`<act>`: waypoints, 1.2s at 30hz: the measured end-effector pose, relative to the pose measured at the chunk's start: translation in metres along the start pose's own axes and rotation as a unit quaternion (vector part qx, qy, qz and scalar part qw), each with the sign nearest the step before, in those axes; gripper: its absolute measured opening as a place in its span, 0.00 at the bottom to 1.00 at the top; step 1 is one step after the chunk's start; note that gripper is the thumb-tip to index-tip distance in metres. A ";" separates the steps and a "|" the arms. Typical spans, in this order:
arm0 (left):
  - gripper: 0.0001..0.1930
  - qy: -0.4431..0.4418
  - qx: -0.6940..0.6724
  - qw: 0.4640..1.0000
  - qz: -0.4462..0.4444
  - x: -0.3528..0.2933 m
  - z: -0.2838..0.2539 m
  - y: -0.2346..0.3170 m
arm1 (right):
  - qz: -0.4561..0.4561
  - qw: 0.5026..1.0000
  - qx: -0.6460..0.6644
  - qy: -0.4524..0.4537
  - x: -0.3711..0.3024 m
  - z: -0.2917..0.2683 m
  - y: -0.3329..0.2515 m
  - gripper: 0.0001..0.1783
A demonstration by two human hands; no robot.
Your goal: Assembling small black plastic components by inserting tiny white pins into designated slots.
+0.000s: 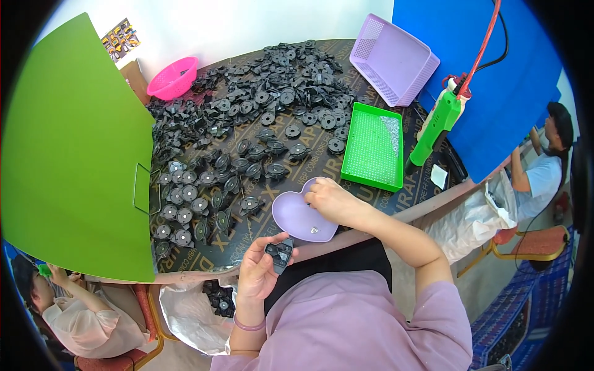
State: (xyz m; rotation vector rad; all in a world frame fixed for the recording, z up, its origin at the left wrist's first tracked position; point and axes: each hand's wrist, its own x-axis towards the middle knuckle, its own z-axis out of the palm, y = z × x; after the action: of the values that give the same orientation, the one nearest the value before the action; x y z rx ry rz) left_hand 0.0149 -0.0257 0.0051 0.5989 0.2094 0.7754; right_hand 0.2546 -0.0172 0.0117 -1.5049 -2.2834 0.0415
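Observation:
My left hand, near the table's front edge, is closed around a dark plastic part with a recessed, angular top. A lilac heart-shaped dish lies just beyond it. Into that dish reaches my right hand, its fingers drawn together and pointing down; what they hold, if anything, is hidden. One small shiny metal piece sits in the dish near its front. Several similar black plastic parts stand to the left of the dish.
A big heap of black parts covers the table's back. Right of it are a green tray with small metal pieces, a lilac basket and a hanging green electric screwdriver. A pink basket stands far left. Green and blue panels flank the table.

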 end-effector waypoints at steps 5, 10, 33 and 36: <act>0.18 -0.002 -0.007 1.000 0.009 -0.001 -0.004 0.002 | -0.026 0.991 -0.130 -0.028 0.006 0.001 -0.006 0.07; 0.18 0.007 0.012 1.000 0.019 -0.008 -0.006 0.014 | -0.030 0.992 0.044 -0.118 0.027 -0.031 -0.023 0.05; 0.18 0.032 -0.041 0.992 0.116 -0.024 -0.039 0.062 | 0.002 0.939 0.243 0.242 0.222 -0.102 -0.008 0.05; 0.19 0.008 -0.024 0.994 0.105 -0.016 -0.029 0.056 | 0.047 0.951 0.278 0.129 0.110 -0.123 -0.031 0.03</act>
State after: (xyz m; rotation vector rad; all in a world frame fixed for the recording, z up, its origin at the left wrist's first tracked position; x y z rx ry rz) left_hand -0.0413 0.0070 0.0130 0.5754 0.1441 0.9856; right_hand 0.2326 0.0437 0.1673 -1.2284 -1.7874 0.4493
